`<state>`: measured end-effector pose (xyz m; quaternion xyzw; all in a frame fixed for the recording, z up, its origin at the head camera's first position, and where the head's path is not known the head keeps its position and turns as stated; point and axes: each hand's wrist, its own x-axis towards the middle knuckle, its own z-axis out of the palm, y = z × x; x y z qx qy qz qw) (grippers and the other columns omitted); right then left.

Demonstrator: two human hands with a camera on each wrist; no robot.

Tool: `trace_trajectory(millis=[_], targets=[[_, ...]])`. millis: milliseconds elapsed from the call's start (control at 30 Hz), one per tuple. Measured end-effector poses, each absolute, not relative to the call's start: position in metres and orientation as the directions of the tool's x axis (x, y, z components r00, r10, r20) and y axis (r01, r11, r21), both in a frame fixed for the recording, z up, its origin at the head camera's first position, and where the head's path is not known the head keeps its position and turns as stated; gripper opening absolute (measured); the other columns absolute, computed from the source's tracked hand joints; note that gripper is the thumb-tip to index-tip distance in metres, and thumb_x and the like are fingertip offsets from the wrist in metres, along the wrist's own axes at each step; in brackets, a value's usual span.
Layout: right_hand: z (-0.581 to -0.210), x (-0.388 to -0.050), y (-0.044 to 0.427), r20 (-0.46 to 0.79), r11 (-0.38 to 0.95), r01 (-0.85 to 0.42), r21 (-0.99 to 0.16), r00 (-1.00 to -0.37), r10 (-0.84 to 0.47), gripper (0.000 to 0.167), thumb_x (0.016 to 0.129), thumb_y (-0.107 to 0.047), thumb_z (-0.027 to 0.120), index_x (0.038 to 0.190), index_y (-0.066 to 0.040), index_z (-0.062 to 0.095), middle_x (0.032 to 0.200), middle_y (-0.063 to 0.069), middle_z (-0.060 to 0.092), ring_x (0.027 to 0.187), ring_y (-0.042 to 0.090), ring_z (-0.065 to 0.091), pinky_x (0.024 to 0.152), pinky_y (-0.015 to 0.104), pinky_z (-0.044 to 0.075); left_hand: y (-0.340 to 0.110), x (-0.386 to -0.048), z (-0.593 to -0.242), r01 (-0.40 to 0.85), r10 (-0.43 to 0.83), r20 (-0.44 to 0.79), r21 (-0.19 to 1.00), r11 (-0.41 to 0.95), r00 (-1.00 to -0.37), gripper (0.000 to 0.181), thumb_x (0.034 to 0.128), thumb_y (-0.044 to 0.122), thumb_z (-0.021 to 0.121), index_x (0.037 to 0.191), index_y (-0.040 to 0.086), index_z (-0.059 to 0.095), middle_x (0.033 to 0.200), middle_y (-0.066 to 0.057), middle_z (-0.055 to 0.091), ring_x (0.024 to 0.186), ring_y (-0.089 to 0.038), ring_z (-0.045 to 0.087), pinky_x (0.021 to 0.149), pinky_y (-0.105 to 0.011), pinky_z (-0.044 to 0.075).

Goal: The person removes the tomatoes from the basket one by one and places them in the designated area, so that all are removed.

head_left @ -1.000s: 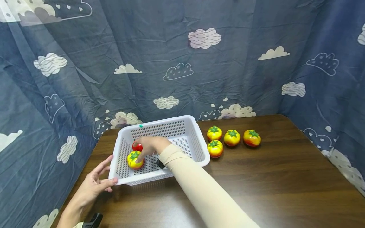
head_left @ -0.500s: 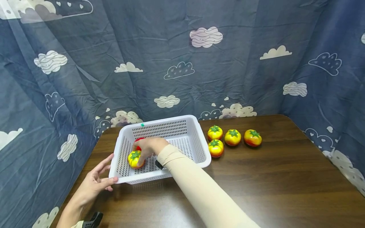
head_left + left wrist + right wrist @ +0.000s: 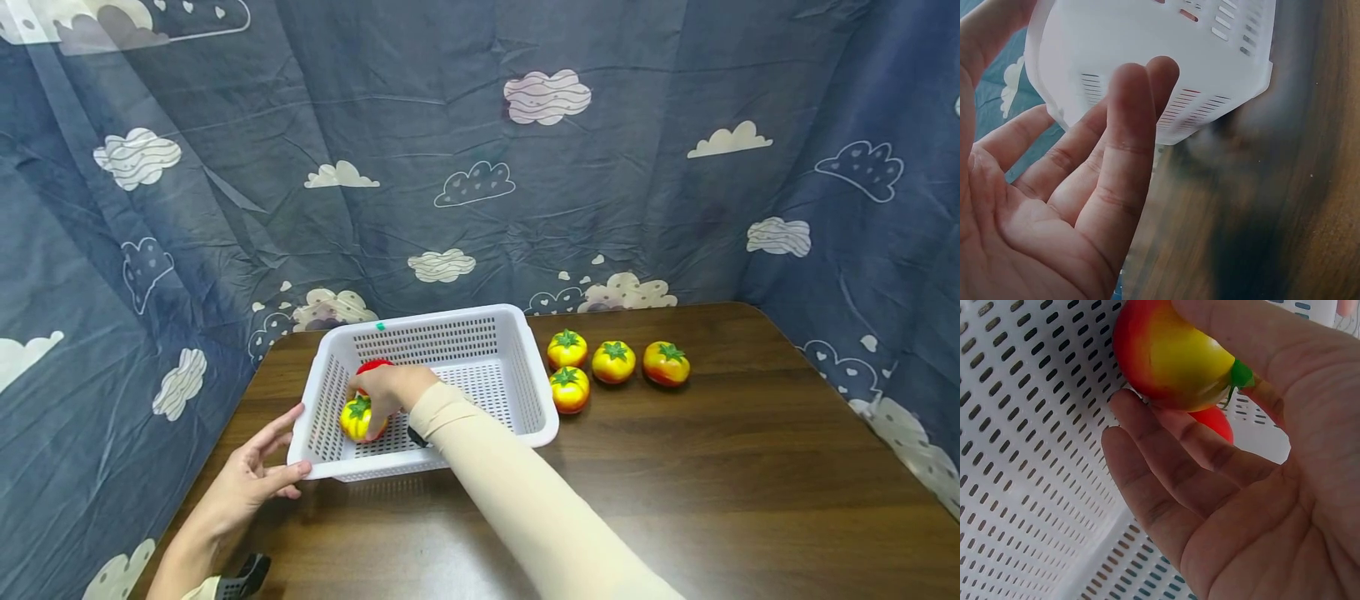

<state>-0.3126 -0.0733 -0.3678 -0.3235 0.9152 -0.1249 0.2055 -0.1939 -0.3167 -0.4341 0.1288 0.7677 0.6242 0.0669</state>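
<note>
A white perforated plastic basket [image 3: 427, 471] stands on the table. My left hand [image 3: 243, 483] holds its near-left corner, thumb on the rim and index finger against the left side; the left wrist view shows the other fingers extended beside the basket wall [image 3: 1116, 37]. Inside the basket my right hand [image 3: 386, 392] grips a yellow-and-red toy tomato [image 3: 356, 419] with a green leafy top. In the right wrist view the thumb lies over the tomato [image 3: 1179, 356] and fingers are under it. A red round thing [image 3: 373, 365] sits behind it, partly hidden by the hand.
To the right of the basket, several more yellow-and-red toy tomatoes [image 3: 613, 362] stand on the brown wooden table [image 3: 712, 467]. One stands close to the basket's right side. A dark blue curtain [image 3: 450, 125] with cloud prints hangs behind the table.
The right hand's fingers have closed in around the tomato in the basket. The red thing behind shows slightly farther back. The left hand stays at the basket's corner, and the view has shifted slightly.
</note>
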Motion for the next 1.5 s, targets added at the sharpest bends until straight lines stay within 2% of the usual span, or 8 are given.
trace_trajectory(millis=[233,433,667,1067,1500], targets=[[-0.363,-0.318,-0.063,-0.274,0.736,-0.563,-0.377,-0.691,-0.669,0.056,0.085,-0.028,0.092,0.134,-0.023,0.065,0.121,-0.004,0.067,0.108,0.015,0.058,0.093,0.028,0.051,-0.316,-0.194,-0.431,0.101,0.277,0.042,0.974,0.203,-0.960,0.080,0.1009,-0.002,0.068,0.170,0.012,0.030,0.126,0.013,0.072,0.093,-0.013,0.077,0.069,-0.035,0.065],[-0.356,-0.320,-0.053,-0.243,0.707,-0.586,-0.397,-0.676,-0.696,0.059,0.083,-0.024,0.094,0.134,-0.020,0.064,0.127,0.001,0.068,0.111,0.017,0.060,0.096,0.026,0.051,-0.316,-0.193,-0.431,0.093,0.274,0.034,0.974,0.205,-0.961,0.080,0.1013,-0.002,0.068,0.170,0.013,0.030,0.126,0.014,0.071,0.095,-0.013,0.076,0.070,-0.035,0.065],[-0.347,-0.319,-0.039,-0.239,0.708,-0.590,-0.389,-0.678,-0.695,0.059,0.082,-0.028,0.094,0.132,-0.023,0.063,0.126,0.001,0.068,0.108,0.017,0.060,0.090,0.028,0.052,-0.316,-0.194,-0.433,0.121,0.295,0.060,0.974,0.193,-0.954,0.079,0.1015,-0.004,0.066,0.170,0.015,0.032,0.126,0.012,0.071,0.096,-0.012,0.076,0.071,-0.035,0.065],[-0.335,-0.320,-0.011,-0.253,0.709,-0.600,-0.371,-0.669,-0.699,0.065,0.083,-0.028,0.093,0.138,-0.021,0.060,0.130,0.002,0.066,0.113,0.018,0.057,0.094,0.032,0.052,-0.316,-0.192,-0.432,0.091,0.265,0.038,0.978,0.190,-0.963,0.079,0.1012,-0.004,0.066,0.170,0.019,0.034,0.126,0.013,0.071,0.093,-0.014,0.078,0.071,-0.035,0.065],[-0.328,-0.316,0.022,-0.248,0.704,-0.601,-0.378,-0.667,-0.702,0.060,0.082,-0.026,0.094,0.131,-0.024,0.060,0.119,0.000,0.067,0.109,0.017,0.059,0.090,0.028,0.052,-0.317,-0.192,-0.433,0.091,0.278,0.027,0.971,0.221,-0.960,0.079,0.1029,-0.002,0.066,0.171,0.015,0.030,0.126,0.015,0.071,0.099,-0.011,0.075,0.072,-0.036,0.065]])
